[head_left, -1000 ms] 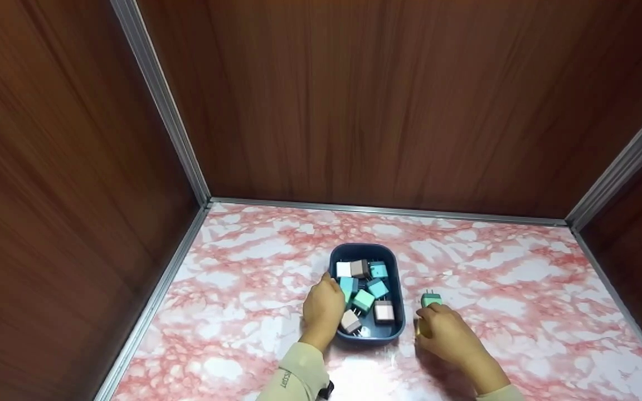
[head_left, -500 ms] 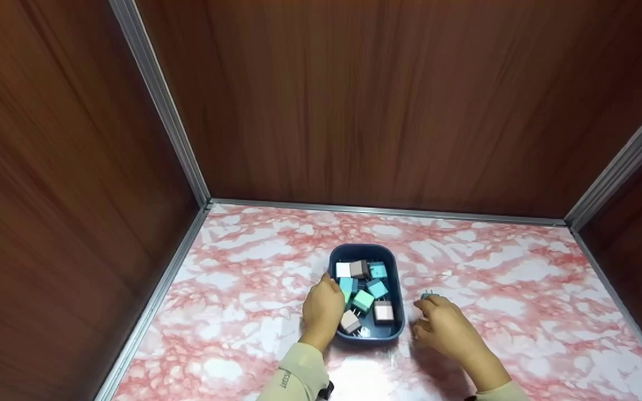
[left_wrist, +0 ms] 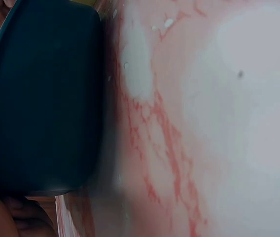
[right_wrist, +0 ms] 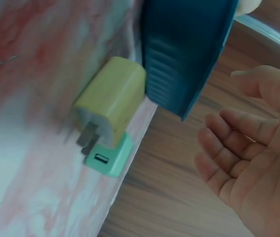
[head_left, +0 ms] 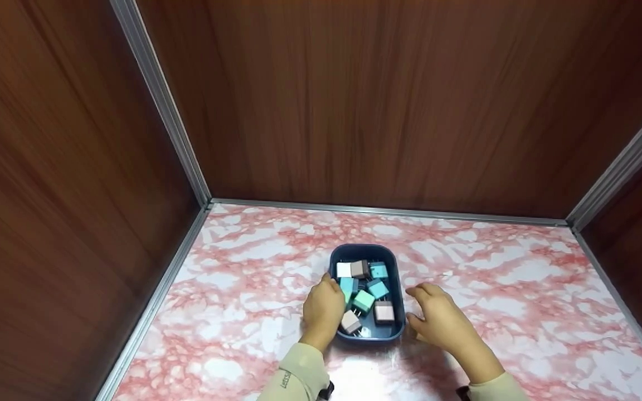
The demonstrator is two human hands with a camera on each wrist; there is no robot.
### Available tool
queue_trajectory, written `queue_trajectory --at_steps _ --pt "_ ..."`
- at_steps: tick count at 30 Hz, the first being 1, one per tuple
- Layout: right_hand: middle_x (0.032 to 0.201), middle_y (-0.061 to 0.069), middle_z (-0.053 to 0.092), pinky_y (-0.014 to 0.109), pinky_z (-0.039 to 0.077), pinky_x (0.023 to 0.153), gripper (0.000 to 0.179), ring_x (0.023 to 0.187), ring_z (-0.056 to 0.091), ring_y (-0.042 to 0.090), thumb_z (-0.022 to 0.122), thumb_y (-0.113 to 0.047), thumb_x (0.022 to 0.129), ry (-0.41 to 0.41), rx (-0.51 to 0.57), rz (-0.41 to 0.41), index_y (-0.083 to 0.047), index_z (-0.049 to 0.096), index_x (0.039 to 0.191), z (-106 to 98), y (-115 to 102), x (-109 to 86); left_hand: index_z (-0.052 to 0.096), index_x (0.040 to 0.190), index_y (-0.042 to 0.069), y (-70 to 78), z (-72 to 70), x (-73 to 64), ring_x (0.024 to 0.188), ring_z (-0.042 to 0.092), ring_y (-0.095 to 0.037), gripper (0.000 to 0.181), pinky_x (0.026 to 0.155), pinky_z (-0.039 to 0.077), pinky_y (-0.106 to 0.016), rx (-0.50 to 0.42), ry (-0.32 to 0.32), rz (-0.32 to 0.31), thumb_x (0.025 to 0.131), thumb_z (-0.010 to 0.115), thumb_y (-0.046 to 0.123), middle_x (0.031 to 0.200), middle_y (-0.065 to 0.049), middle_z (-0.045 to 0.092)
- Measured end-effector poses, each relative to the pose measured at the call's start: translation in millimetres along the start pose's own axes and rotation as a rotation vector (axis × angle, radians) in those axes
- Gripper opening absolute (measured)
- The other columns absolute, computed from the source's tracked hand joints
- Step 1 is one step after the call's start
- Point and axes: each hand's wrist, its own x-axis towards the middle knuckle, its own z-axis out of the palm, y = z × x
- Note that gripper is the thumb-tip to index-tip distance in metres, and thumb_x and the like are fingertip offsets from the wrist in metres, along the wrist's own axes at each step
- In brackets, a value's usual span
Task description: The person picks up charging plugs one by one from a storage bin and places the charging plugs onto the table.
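A dark blue plastic bin (head_left: pixel 374 333) holds several USB wall chargers, among them a mint green one (head_left: pixel 363 301), a white-pink one (head_left: pixel 384 312) and a blue one (head_left: pixel 378 288). My left hand (head_left: pixel 322 309) grips the bin's left rim; the left wrist view shows little of that hand. To the right of the bin, my right hand (head_left: pixel 446 323) is spread with nothing in it. The right wrist view has a yellow charger (right_wrist: pixel 113 94) and a green charger (right_wrist: pixel 111 157) on the tabletop, apart from the fingers. In the head view the hand hides both.
A red-and-white marbled tabletop (head_left: pixel 254 267) lies under everything. Brown wood-grain panels (head_left: pixel 377 111) with metal edge strips (head_left: pixel 382 211) rise at the back, left and right.
My right hand has come off the green charger and shifted left toward the bin, its fingers opening out. The left hand and the bin stay put.
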Motion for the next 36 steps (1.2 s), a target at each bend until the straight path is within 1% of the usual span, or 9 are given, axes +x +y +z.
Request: queue_trajectory --at_steps 7,10,15,23,27,31,36 --pt "0.116 0.010 0.063 0.048 0.049 0.099 0.047 0.110 0.062 0.030 0.082 -0.016 0.084 -0.019 -0.003 -0.002 0.002 0.065 0.124 -0.8 -9.3 8.5 0.068 0.131 0.008 0.8 0.0 0.4 0.094 0.074 -0.033 0.041 0.073 0.054 -0.053 0.002 -0.003 -0.002 0.107 0.043 0.030 0.104 -0.013 0.077" --pt "0.115 0.010 0.063 0.047 0.050 0.098 0.047 0.109 0.062 0.029 0.082 -0.018 0.084 -0.027 -0.003 -0.004 0.001 0.066 0.124 -0.8 -15.0 11.7 0.068 0.131 0.009 0.7 0.0 0.1 0.093 0.074 -0.034 0.040 0.072 0.054 -0.054 0.004 -0.003 -0.001 0.106 0.044 0.030 0.104 -0.013 0.077" --pt "0.114 0.009 0.064 0.047 0.050 0.097 0.049 0.107 0.062 0.027 0.085 -0.017 0.081 -0.019 0.003 -0.020 0.000 0.067 0.123 1.9 -22.9 16.4 0.068 0.131 0.009 0.6 -0.2 -0.8 0.091 0.074 -0.032 0.039 0.070 0.054 -0.052 -0.011 0.005 0.002 0.105 0.046 0.029 0.103 -0.012 0.077" --pt "0.113 0.009 0.065 0.045 0.053 0.096 0.050 0.105 0.064 0.027 0.087 -0.017 0.078 -0.018 -0.003 -0.055 0.000 0.068 0.121 14.6 -35.5 21.7 0.069 0.131 0.008 0.0 -0.5 -0.9 0.091 0.074 -0.031 0.039 0.071 0.054 -0.051 -0.024 0.013 0.002 0.105 0.048 0.029 0.103 -0.011 0.077" --pt "0.109 0.008 0.065 0.046 0.053 0.093 0.049 0.101 0.065 0.028 0.088 -0.020 0.078 -0.003 -0.006 -0.079 0.000 0.069 0.118 22.1 -40.6 23.1 0.070 0.129 0.009 -0.1 -0.2 -0.9 0.091 0.074 -0.031 0.038 0.072 0.054 -0.051 -0.021 0.019 0.004 0.105 0.048 0.029 0.102 -0.011 0.077" --pt "0.106 0.008 0.065 0.047 0.053 0.089 0.049 0.099 0.065 0.028 0.089 -0.022 0.078 -0.003 0.005 -0.059 0.001 0.069 0.116 28.8 -47.2 24.5 0.070 0.128 0.009 -0.4 0.5 -0.7 0.092 0.074 -0.033 0.037 0.073 0.054 -0.053 -0.011 0.028 0.007 0.105 0.049 0.029 0.102 -0.013 0.077" --pt "0.107 0.008 0.066 0.044 0.055 0.088 0.048 0.099 0.065 0.026 0.088 -0.022 0.079 -0.017 0.032 -0.014 0.000 0.070 0.116 36.5 -55.9 27.1 0.069 0.129 0.009 -1.0 0.5 -0.1 0.093 0.074 -0.034 0.038 0.074 0.054 -0.053 -0.010 0.021 0.003 0.105 0.048 0.030 0.103 -0.014 0.077"
